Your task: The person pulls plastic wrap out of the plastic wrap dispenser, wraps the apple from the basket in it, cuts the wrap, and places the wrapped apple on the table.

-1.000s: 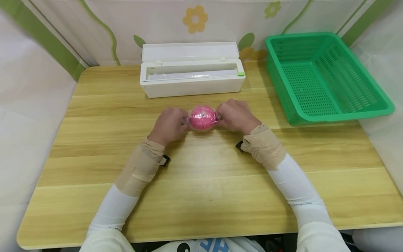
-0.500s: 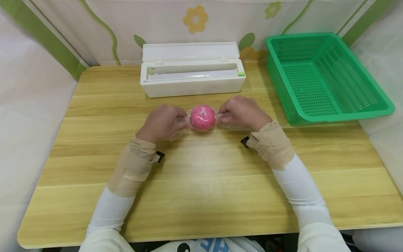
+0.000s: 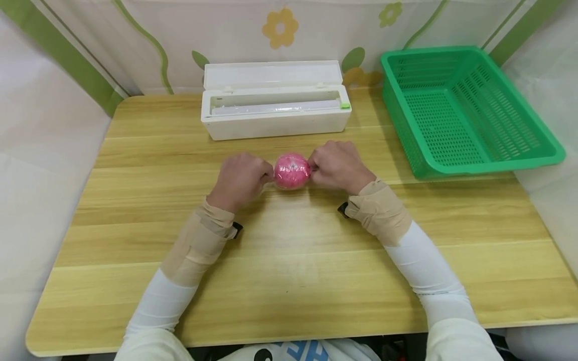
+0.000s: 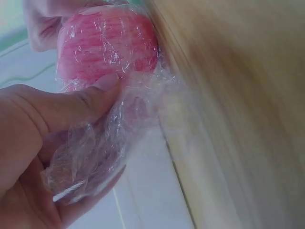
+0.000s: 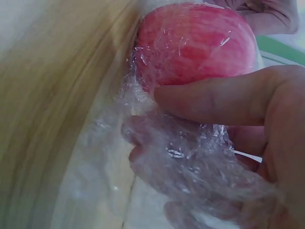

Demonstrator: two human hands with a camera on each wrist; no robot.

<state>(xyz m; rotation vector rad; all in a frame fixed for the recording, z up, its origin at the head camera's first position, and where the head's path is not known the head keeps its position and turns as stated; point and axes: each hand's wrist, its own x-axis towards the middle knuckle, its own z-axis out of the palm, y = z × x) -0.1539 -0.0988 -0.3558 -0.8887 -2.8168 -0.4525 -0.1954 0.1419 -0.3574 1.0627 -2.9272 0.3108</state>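
A round pink-red apple (image 3: 292, 171), wrapped in clear cling film (image 4: 112, 129), is between the two hands over the middle of the table. The left hand (image 3: 242, 179) pinches the gathered film at the apple's left side, its thumb close against the fruit in the left wrist view. On the opposite side the right hand (image 3: 338, 166) grips the other film end; in the right wrist view, loose crumpled film (image 5: 190, 164) spreads over its fingers. Whether the apple touches the tabletop cannot be told.
Behind the hands stands a long white box (image 3: 275, 124), lid raised, with a film roll (image 3: 275, 107) inside. A green plastic basket (image 3: 417, 135) sits at the back right of the wooden table (image 3: 289, 281). A patterned curtain hangs behind.
Half a second ago the hands were farther apart with loose film showing at both sides. Now they have come in against the apple, and the film is bunched tighter in the fingers.
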